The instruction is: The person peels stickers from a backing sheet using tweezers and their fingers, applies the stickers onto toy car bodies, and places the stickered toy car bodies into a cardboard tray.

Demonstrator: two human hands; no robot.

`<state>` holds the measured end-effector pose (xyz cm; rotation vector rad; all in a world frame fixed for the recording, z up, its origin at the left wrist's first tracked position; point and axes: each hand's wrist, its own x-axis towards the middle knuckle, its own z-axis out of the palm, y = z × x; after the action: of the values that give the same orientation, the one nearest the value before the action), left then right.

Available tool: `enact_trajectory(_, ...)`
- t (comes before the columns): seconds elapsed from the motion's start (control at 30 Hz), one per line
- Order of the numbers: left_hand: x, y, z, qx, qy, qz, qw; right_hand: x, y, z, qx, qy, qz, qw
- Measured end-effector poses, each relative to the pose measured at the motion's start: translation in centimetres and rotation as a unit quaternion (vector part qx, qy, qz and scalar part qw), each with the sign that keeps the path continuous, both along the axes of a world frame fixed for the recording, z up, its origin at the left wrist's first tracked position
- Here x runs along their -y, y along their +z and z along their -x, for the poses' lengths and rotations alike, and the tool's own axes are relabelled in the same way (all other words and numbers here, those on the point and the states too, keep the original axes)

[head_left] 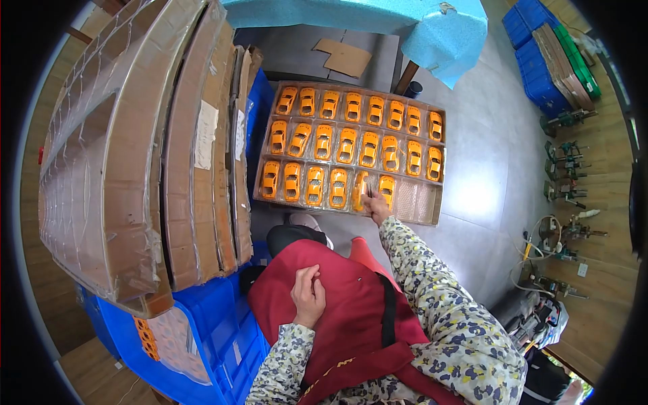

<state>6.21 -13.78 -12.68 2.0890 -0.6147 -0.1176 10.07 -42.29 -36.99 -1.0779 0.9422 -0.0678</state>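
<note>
A shallow divided tray (pixel 432 214) holds three rows of orange toy car bodies. My right hand (pixel 378 204) reaches to the bottom row, its fingers closed on an orange car body (pixel 361 192) that sits tilted on its side in its compartment. Just right of my fingers lies another orange car body (pixel 386 187). The compartments at the row's right end hold no cars. Over the red apron (pixel 351 297), my left hand (pixel 308 297) rests with its fingers loosely curled and nothing visible in them.
Stacked cardboard boxes (pixel 196 155) stand at the left above a blue crate (pixel 226 337) with orange parts inside. A blue-covered surface (pixel 445 40) overhangs the tray's far side. Blue crates (pixel 536 74) and clamp-like tools (pixel 567 169) line the right wall.
</note>
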Motion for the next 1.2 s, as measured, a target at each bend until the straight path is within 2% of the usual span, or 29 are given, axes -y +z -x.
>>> enact_trajectory(0.07, -0.1, 0.1, -0.2, 0.007, -0.003, -0.004, 1.0, 0.8, 0.0, 0.6, 0.046, -0.019, -0.165, 0.985)
enact_trajectory(0.23, 0.0, 0.1, -0.2, -0.002, 0.0, -0.007, 1.0, 1.2, -2.4, -0.4, -0.015, -0.009, -0.154, 0.988)
enact_trajectory(0.33, 0.1, 0.2, -0.2, -0.008, 0.001, -0.002, 1.0, 0.8, -3.1, -0.5, -0.039, -0.094, -0.131, 0.986)
enact_trajectory(0.37, 0.1, 0.2, -0.2, -0.007, 0.001, -0.002, 1.0, 0.5, -2.9, -0.8, -0.039, -0.094, -0.132, 0.986)
enact_trajectory(0.4, 0.1, 0.1, -0.3, -0.006, 0.001, -0.005, 1.0, -0.2, -2.7, -1.1, -0.065, -0.077, -0.012, 0.995)
enact_trajectory(0.47, -0.1, 0.1, -0.1, -0.008, 0.0, -0.012, 1.0, -1.8, -1.1, -1.4, -0.116, -0.04, 0.224, 0.967)
enact_trajectory(0.5, -0.1, 0.1, -0.1, -0.009, -0.001, -0.013, 1.0, -2.2, -0.1, -1.5, -0.118, -0.04, 0.224, 0.967)
enact_trajectory(0.53, -0.1, 0.1, -0.1, -0.01, -0.001, -0.01, 1.0, -2.5, 1.1, -1.7, -0.189, -0.032, 0.286, 0.939)
enact_trajectory(0.6, 0.0, 0.1, 0.0, -0.013, 0.001, -0.003, 1.0, -2.7, 2.6, -1.9, -0.327, -0.015, 0.404, 0.854)
enact_trajectory(0.73, 0.1, 0.2, -0.1, -0.014, 0.002, 0.004, 1.0, -2.8, 2.9, -1.7, -0.296, 0.044, 0.453, 0.84)
enact_trajectory(0.77, -0.1, 0.2, 0.0, -0.015, 0.005, 0.001, 1.0, -3.1, 2.7, -1.7, -0.296, 0.048, 0.451, 0.841)
enact_trajectory(0.87, -0.1, 0.1, -0.1, -0.009, 0.002, 0.003, 1.0, -2.2, 1.1, -1.4, -0.125, 0.012, 0.296, 0.947)
enact_trajectory(0.9, -0.1, 0.1, 0.0, -0.011, 0.003, 0.002, 1.0, -1.9, 0.1, -1.1, -0.127, 0.013, 0.295, 0.947)
enact_trajectory(0.97, 0.0, 0.2, 0.0, -0.013, 0.001, 0.003, 1.0, -0.9, -4.2, -0.4, -0.082, -0.013, 0.15, 0.985)
enact_trajectory(1.0, 0.1, 0.2, -0.2, -0.011, 0.0, 0.004, 1.0, -0.6, -5.1, -0.6, -0.056, -0.028, 0.076, 0.995)
enact_trajectory(1.03, 0.0, 0.2, -0.3, -0.01, -0.001, 0.004, 1.0, -0.7, -4.1, -0.8, -0.055, -0.029, 0.075, 0.995)
enact_trajectory(1.07, -0.1, 0.2, -0.2, -0.011, 0.0, 0.002, 1.0, -0.8, -1.9, -1.2, -0.132, 0.014, 0.197, 0.971)
enact_trajectory(1.1, 0.0, 0.2, -0.2, -0.012, 0.001, 0.002, 1.0, -0.8, 0.5, -1.6, -0.206, 0.056, 0.316, 0.924)
enact_trajectory(1.13, 0.1, 0.1, -0.1, -0.013, 0.002, 0.001, 1.0, -0.7, 1.1, -1.8, -0.275, 0.096, 0.428, 0.856)
enact_trajectory(1.2, 0.3, 0.0, -0.1, -0.011, 0.001, 0.003, 1.0, -1.3, 2.2, -2.3, -0.282, 0.072, 0.44, 0.849)
